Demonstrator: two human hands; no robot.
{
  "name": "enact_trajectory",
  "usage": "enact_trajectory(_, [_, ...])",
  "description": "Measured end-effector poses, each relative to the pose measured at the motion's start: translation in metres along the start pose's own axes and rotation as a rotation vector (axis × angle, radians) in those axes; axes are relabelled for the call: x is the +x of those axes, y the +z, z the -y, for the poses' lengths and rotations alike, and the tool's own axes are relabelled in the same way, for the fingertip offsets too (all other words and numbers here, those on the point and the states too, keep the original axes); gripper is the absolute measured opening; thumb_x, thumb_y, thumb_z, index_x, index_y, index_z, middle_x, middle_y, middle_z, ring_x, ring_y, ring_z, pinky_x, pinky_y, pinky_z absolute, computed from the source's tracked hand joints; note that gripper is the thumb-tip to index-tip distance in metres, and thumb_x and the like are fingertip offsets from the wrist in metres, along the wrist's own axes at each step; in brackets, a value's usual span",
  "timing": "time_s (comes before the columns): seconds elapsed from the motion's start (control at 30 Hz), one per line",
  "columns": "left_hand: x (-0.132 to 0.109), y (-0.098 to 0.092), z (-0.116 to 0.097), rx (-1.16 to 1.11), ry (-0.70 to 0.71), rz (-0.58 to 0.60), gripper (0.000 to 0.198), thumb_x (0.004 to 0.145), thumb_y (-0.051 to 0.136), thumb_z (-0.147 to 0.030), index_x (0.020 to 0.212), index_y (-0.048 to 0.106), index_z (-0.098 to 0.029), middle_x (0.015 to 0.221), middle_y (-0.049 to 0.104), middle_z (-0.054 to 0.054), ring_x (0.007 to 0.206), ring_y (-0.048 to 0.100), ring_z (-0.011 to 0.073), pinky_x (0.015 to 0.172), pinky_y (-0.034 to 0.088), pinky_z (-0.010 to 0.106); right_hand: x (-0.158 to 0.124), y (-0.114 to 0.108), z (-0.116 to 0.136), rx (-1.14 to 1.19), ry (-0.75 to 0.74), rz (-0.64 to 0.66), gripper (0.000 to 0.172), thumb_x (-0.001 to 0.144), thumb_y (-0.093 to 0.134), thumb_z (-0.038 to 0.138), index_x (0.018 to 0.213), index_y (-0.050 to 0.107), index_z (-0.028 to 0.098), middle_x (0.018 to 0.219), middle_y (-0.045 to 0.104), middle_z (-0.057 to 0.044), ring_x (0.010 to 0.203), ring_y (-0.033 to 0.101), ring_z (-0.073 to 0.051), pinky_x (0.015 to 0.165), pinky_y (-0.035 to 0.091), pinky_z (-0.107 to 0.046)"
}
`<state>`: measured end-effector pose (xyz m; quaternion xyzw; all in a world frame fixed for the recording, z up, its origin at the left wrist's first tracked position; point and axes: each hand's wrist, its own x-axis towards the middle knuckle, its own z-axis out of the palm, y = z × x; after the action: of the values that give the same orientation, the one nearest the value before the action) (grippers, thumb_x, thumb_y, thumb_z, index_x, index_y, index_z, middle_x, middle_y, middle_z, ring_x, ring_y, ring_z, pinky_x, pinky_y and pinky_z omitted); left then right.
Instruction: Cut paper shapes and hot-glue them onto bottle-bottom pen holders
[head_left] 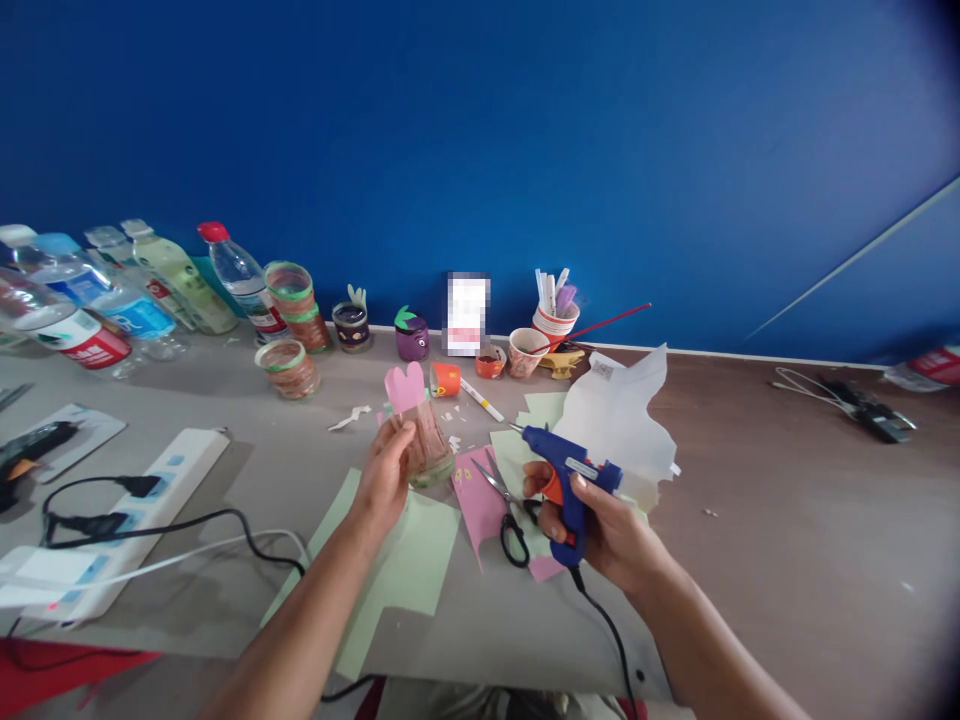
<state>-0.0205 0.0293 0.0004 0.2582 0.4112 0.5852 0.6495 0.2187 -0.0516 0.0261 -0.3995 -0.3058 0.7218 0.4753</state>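
My left hand (386, 475) is closed round a small clear jar (429, 445) wrapped in brownish bands, held just above the table. A pink paper heart shape (405, 387) stands up at the jar's top. My right hand (600, 530) grips a blue hot glue gun (570, 480) with an orange trigger, its nozzle pointing left toward the jar, a short gap away. The gun's black cord runs down off the table edge. Black-handled scissors (506, 510) lie on pink paper (480, 500) between my hands.
Light green paper sheets (409, 560) and a white cut sheet (619, 410) lie on the table. A white power strip (112, 520) with plugged cables sits at left. Plastic bottles (112, 300), decorated jars (289, 365) and paper cups (525, 350) line the blue wall.
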Motion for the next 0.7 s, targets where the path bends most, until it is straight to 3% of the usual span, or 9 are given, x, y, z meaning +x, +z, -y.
enact_trajectory(0.1, [0.000,-0.001,0.001,0.002,-0.010,0.016,0.029,0.069,0.076,-0.032,0.092,0.066,-0.018,0.093,0.074,0.002,0.085,0.069,0.0176,0.078,0.050,0.027,-0.016,-0.013,0.006,-0.164,-0.108,-0.095,0.036,0.075,0.071,0.042,0.104,0.064,0.020,0.099,0.063,-0.008,0.054,0.050,-0.011,0.051,0.038,-0.027])
enact_trajectory(0.17, [0.000,-0.001,0.001,0.007,-0.013,0.017,0.028,0.070,0.075,-0.032,0.093,0.066,-0.018,0.095,0.073,0.003,0.087,0.068,0.0181,0.079,0.051,0.028,-0.027,-0.023,0.009,-0.341,-0.191,-0.224,0.037,0.075,0.070,0.037,0.108,0.062,0.022,0.097,0.061,-0.006,0.057,0.050,-0.012,0.053,0.041,-0.028])
enact_trajectory(0.3, [-0.001,0.000,0.000,0.007,-0.004,0.015,0.027,0.069,0.076,-0.031,0.092,0.067,-0.018,0.092,0.073,0.002,0.083,0.068,0.0176,0.074,0.051,0.027,-0.048,-0.049,0.015,-0.922,-0.306,-0.528,0.037,0.078,0.062,0.031,0.114,0.057,0.025,0.092,0.058,-0.006,0.073,0.055,-0.020,0.063,0.047,-0.034])
enact_trajectory(0.4, [-0.003,0.002,-0.001,0.018,0.004,0.018,0.029,0.069,0.077,-0.032,0.092,0.067,-0.018,0.091,0.073,0.001,0.080,0.068,0.0164,0.073,0.051,0.026,-0.060,-0.068,0.016,-1.331,-0.462,-0.689,0.035,0.076,0.058,0.030,0.110,0.055,0.022,0.108,0.054,-0.013,0.087,0.058,-0.028,0.069,0.050,-0.041])
enact_trajectory(0.5, [-0.004,0.004,-0.002,0.059,-0.010,0.022,0.031,0.068,0.076,-0.034,0.094,0.067,-0.018,0.088,0.073,0.001,0.078,0.068,0.0168,0.071,0.050,0.026,-0.069,-0.083,0.011,-1.574,-0.507,-0.739,0.039,0.079,0.052,0.027,0.117,0.051,0.020,0.121,0.048,-0.019,0.095,0.058,-0.033,0.068,0.052,-0.044])
enact_trajectory(0.7, [-0.004,0.003,-0.001,0.081,-0.013,0.007,0.026,0.066,0.077,-0.032,0.084,0.065,-0.018,0.077,0.071,-0.001,0.073,0.067,0.0166,0.068,0.048,0.026,-0.067,-0.095,0.002,-1.739,-0.615,-0.634,0.041,0.084,0.049,0.027,0.123,0.049,0.014,0.121,0.046,-0.022,0.106,0.055,-0.036,0.078,0.054,-0.048])
